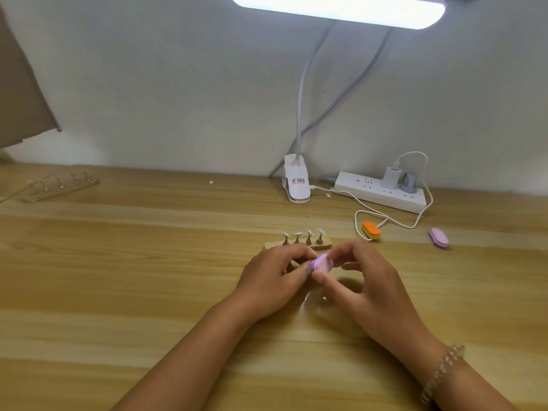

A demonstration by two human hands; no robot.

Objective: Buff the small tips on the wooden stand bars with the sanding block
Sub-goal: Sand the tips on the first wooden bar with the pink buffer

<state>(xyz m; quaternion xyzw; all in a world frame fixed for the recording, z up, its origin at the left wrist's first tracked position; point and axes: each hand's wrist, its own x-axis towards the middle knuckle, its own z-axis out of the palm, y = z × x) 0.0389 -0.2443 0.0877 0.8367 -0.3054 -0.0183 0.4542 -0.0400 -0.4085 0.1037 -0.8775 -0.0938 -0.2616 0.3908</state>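
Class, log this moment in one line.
right hand: pinches sanding block | left hand: at block, grasp unclear | stand bar: four tips showing

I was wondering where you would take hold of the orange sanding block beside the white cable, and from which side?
Probably pinch the orange sanding block across its long sides, from above. It lies flat on the table, orange face up, and is narrow that way. The white cable crowds its left end, so favour the right.

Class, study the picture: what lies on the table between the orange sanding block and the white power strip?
A white cable loops across the table between the orange sanding block and the white power strip, as the head view shows.
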